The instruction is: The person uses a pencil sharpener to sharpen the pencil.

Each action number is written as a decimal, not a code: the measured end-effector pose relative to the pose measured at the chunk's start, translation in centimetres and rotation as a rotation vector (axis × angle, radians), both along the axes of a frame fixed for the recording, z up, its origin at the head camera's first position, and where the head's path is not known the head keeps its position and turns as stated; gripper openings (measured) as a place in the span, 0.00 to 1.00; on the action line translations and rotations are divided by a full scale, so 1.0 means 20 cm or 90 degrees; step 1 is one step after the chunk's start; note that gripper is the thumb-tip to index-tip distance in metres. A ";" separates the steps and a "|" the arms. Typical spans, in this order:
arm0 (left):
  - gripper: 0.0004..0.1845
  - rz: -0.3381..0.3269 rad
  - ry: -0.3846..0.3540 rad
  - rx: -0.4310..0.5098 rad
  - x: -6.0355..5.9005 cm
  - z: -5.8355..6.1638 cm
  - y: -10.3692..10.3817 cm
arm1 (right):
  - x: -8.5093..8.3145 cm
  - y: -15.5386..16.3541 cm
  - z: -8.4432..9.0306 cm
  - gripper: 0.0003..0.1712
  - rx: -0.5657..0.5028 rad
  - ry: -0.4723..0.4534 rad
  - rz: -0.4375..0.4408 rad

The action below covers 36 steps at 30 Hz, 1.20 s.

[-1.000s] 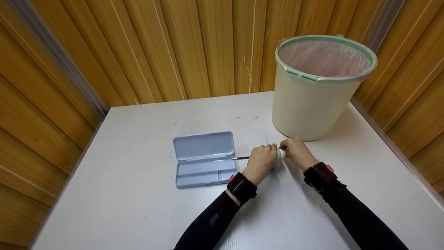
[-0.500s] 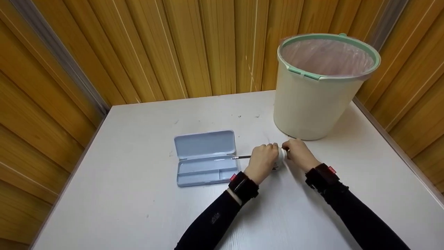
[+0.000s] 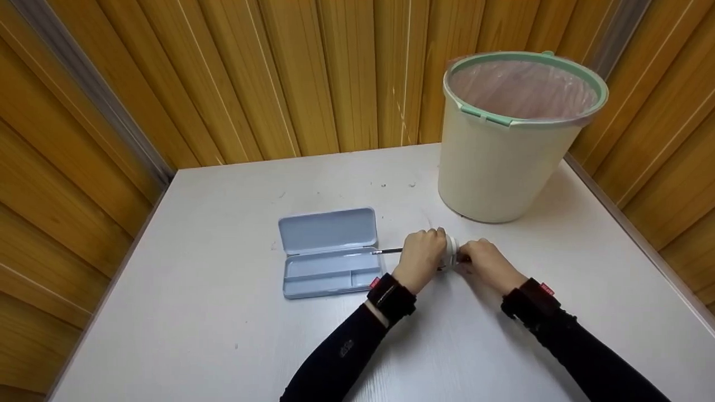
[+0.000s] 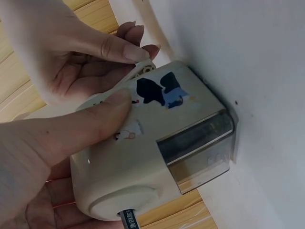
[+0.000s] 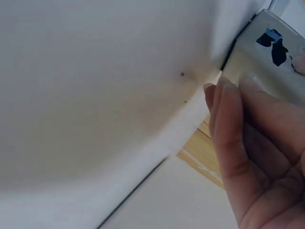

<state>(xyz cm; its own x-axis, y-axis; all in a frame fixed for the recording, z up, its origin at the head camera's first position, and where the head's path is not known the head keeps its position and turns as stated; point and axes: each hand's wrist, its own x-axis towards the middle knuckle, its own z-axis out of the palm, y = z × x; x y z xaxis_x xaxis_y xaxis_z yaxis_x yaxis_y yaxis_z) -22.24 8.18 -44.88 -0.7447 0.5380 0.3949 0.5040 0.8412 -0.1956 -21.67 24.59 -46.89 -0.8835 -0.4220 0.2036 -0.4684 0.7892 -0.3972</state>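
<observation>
A white pencil sharpener (image 4: pixel 124 167) with dark cartoon stickers and a clear shavings drawer rests on the table. My left hand (image 3: pixel 422 259) grips its body, thumb across the stickered side in the left wrist view. A dark pencil (image 4: pixel 128 220) sticks out of the sharpener's round front and points left in the head view. At the opposite end, my right hand (image 3: pixel 491 268) pinches the small crank handle (image 4: pixel 143 69) between thumb and fingers. The right wrist view shows its curled fingers (image 5: pixel 228 124) beside the sharpener, with the crank hidden behind them.
A pale blue pencil case (image 3: pixel 318 282) lies with its lid up, left of the hands, near the pencil's end. A cream bin (image 3: pixel 491 167) with a green rim and a clear liner stands at the back right. Wood-panelled walls (image 3: pixel 313 78) enclose the white table (image 3: pixel 184 279).
My right hand has swung lower and slightly right at the sharpener's crank end. The left hand, the sharpener and the pencil keep nearly the same place.
</observation>
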 end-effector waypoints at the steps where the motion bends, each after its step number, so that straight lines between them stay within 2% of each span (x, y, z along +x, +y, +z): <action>1: 0.08 0.000 -0.002 0.002 0.00 0.00 0.00 | 0.00 0.00 0.01 0.05 0.002 -0.005 0.006; 7: 0.07 -0.003 0.004 0.001 0.02 -0.01 0.00 | 0.03 0.01 0.04 0.06 0.004 -0.063 0.030; 11: 0.07 -0.007 0.008 0.005 0.03 -0.01 0.01 | 0.05 0.02 0.05 0.07 0.013 -0.058 0.035; 17: 0.10 -0.006 -0.022 0.016 0.03 0.00 0.00 | 0.07 0.04 0.06 0.09 -0.006 -0.043 0.070; 25: 0.06 0.008 -0.020 0.018 0.01 0.01 0.02 | 0.08 0.05 0.10 0.09 -0.019 -0.027 0.086; 36: 0.06 0.036 -0.022 0.022 0.01 0.02 0.02 | 0.10 0.05 0.18 0.06 -0.034 -0.062 0.081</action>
